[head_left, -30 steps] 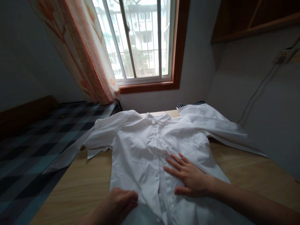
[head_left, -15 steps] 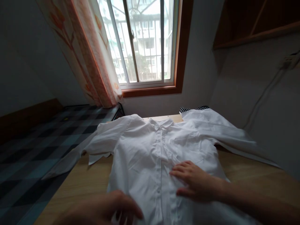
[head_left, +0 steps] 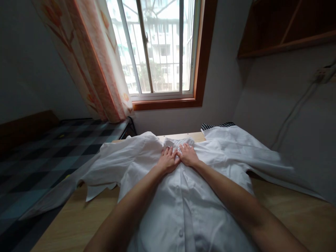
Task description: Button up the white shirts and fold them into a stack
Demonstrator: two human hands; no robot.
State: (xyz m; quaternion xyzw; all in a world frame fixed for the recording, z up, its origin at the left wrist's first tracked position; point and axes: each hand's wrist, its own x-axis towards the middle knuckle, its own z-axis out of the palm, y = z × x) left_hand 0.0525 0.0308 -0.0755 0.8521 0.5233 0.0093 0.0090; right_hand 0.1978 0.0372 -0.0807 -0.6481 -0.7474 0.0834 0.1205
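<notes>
A white button-up shirt (head_left: 162, 210) lies front up on a wooden table (head_left: 102, 211), with its sleeves spread to both sides. Just below the collar, my left hand (head_left: 168, 160) rests flat on the fabric with its fingers stretched out. My right hand (head_left: 187, 155) lies flat beside it, fingers apart, also on the upper shirt front. The two thumbs meet near the button placket. Both hands hide part of the collar and the top of the placket.
A bed with a dark checked cover (head_left: 86, 140) stands at the left, and one sleeve hangs towards it. Black-and-white striped cloth (head_left: 227, 124) shows behind the right shoulder. A curtain (head_left: 91, 59) and a window (head_left: 162, 52) are ahead; a wooden shelf (head_left: 288, 45) is at upper right.
Both hands have moved forward, from the lower and middle shirt front up to just below the collar, and now lie side by side.
</notes>
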